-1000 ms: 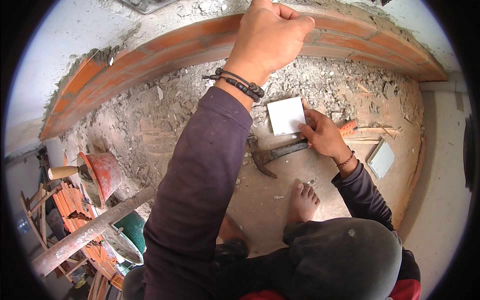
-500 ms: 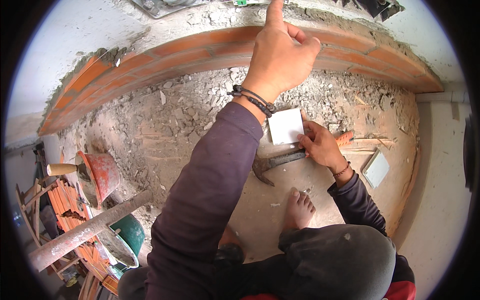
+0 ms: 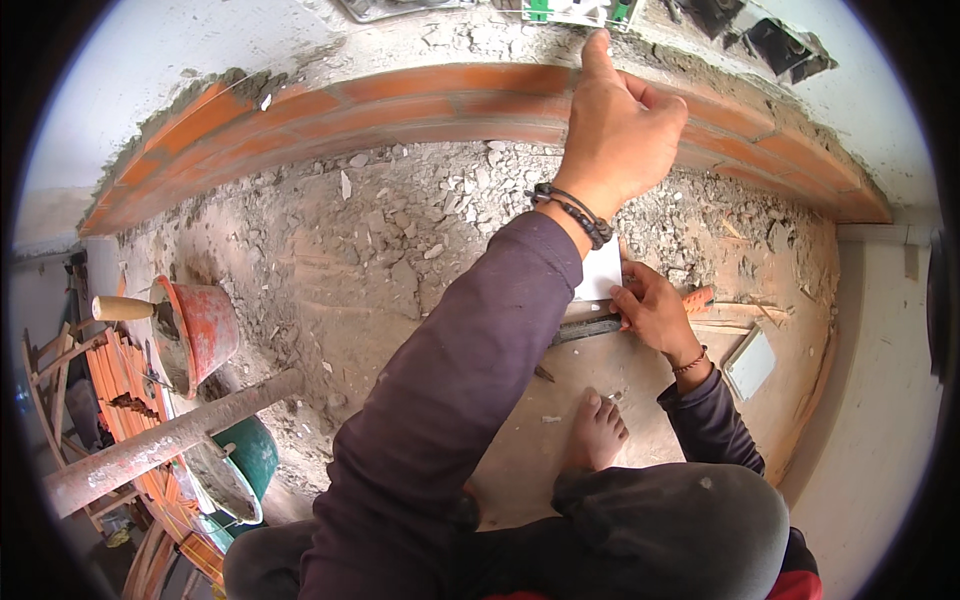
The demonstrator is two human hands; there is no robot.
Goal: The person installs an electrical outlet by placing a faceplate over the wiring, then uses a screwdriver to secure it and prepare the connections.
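Though half-hidden, tile (image 3: pixel 603 272) in right hand (image 3: pixel 656 312)

The tile (image 3: pixel 601 272) is smooth and flat white; the spare tile (image 3: pixel 751 364) has a similarly smooth face. The hammer (image 3: pixel 588 330) shows a dull, worn shaft. The bricks (image 3: pixel 450 82) look like matt clay with gritty mortar (image 3: pixel 342 94), above rough, dusty rubble (image 3: pixel 400 230). A red bucket (image 3: pixel 214 325), plastic by its look, is smeared and chalky; the wooden handle (image 3: pixel 122 308) is smooth. The pole (image 3: pixel 180 445) looks crusted. Sleeve (image 3: pixel 450 380) and trousers (image 3: pixel 680 530) are matt cloth.
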